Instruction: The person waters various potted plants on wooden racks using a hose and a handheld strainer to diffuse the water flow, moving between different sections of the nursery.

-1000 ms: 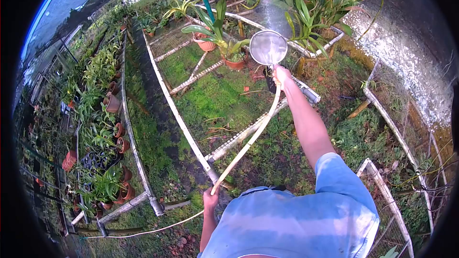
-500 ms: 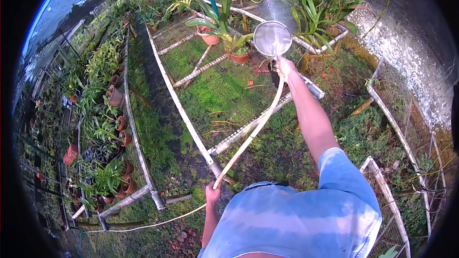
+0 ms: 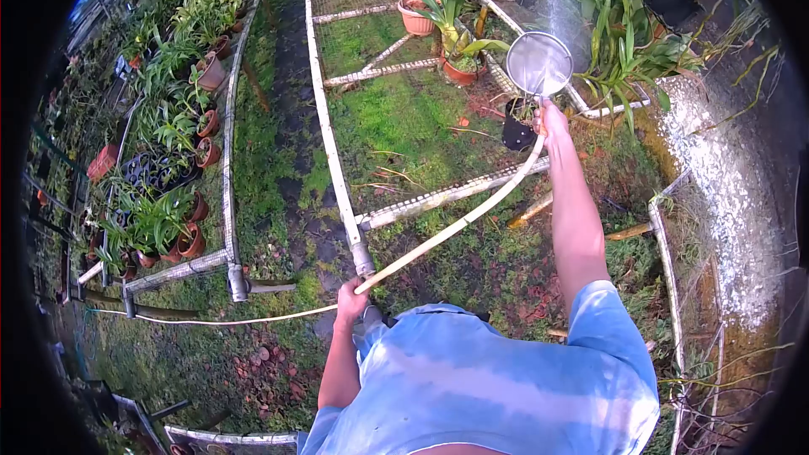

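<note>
My right hand point(image 3: 551, 120) is stretched forward, closed around the hose end just below a wide round spray head point(image 3: 539, 63). Fine water leaves the spray head toward the plants at the upper right. From there the pale yellow hose point(image 3: 459, 226) curves back to my left hand point(image 3: 350, 297), which is wrapped around it near my waist. Beyond my left hand, the hose trails off to the left over the ground. A leafy plant in a terracotta pot point(image 3: 465, 72) stands just left of the spray head. Below the head sits a black pot point(image 3: 517, 128), partly hidden by my right hand.
White-framed mesh benches point(image 3: 329, 143) stand ahead of me. On the left, another bench holds rows of potted plants point(image 3: 181, 139). A dark path point(image 3: 291, 109) runs between them. Long-leaved plants point(image 3: 619, 34) grow at the upper right, beside a pale, speckled surface point(image 3: 725, 194).
My view has turned, so the benches sit differently in it. The spray head and both hands have shifted relative to the plants; both hands keep hold of the hose, and water still sprays.
</note>
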Tool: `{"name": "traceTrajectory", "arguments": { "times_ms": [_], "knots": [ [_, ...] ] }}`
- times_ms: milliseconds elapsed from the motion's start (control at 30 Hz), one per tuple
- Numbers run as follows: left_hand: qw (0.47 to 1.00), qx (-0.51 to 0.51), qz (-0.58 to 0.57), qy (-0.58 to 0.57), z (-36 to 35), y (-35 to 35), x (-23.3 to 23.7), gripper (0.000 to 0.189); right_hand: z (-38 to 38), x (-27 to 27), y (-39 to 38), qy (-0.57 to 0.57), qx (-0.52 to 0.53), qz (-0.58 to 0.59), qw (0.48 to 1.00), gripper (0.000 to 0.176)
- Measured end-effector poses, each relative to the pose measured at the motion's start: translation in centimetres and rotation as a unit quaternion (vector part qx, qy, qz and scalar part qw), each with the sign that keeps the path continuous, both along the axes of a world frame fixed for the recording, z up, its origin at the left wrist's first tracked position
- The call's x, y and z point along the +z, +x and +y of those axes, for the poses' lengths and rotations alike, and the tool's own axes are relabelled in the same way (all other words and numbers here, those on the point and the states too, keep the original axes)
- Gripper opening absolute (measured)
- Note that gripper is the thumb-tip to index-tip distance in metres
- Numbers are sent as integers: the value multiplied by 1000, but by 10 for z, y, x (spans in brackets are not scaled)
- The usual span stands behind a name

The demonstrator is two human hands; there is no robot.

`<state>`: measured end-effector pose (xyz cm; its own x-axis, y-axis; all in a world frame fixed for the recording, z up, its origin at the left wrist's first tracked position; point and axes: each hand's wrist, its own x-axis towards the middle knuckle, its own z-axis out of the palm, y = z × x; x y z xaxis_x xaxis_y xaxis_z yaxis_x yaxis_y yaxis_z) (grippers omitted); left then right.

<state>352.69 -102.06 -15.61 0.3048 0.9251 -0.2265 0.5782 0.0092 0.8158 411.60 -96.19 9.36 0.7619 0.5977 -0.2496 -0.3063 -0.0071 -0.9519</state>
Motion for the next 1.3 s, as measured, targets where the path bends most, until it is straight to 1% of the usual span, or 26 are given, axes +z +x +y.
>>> {"name": "traceTrajectory", "arguments": {
  "times_ms": [133,233,367,500,633,667,700,767,800,833,933,967,1000,1033,1100,1167,1233,1300],
  "knots": [
    [1000,2,-11,11,4,-5,-5,27,6,-1,-1,-7,-6,-6,1000,27],
    [999,8,-29,-18,11,-4,-2,29,8,5,-11,-9,-14,-8,1000,27],
    [1000,2,-9,-28,21,-5,7,32,10,4,-18,-8,-20,3,1000,27],
    [1000,-9,-5,-11,26,-7,7,30,8,3,-18,2,-25,11,1000,23],
    [999,-23,-37,-22,26,-2,12,26,10,10,-20,-9,-35,-5,999,23],
    [998,-30,-18,-61,27,1,16,26,12,12,-22,-8,-32,-16,999,23],
    [997,-36,-28,-67,26,4,13,27,13,9,-19,-5,-31,-27,999,24],
    [995,-49,-7,-86,25,9,14,31,12,22,-31,-14,-41,-44,998,23],
    [995,-49,-8,-84,23,9,4,33,12,21,-29,-11,-38,-49,998,23],
    [995,-49,-9,-81,25,11,-5,36,18,10,-17,8,-49,-32,998,24],
    [997,-50,-9,-62,22,19,3,41,11,11,-14,30,-43,-51,997,20],
    [997,-52,-8,-53,22,20,2,42,9,13,-12,37,-39,-55,997,20],
    [998,-48,-8,-46,19,24,8,42,15,2,2,48,-43,-52,997,21],
    [998,-43,-7,-40,16,28,15,42,13,5,1,53,-67,-43,995,22],
    [998,-44,11,-34,13,36,22,43,9,1,9,76,-57,-36,995,23],
    [998,-42,34,-42,9,42,27,44,8,-9,22,52,-59,-37,996,22],
    [998,-46,23,-42,9,45,13,44,2,-13,29,60,-37,-38,997,22],
    [998,-50,24,-39,8,47,7,43,3,-19,40,64,-35,-47,996,22]
  ]
}}
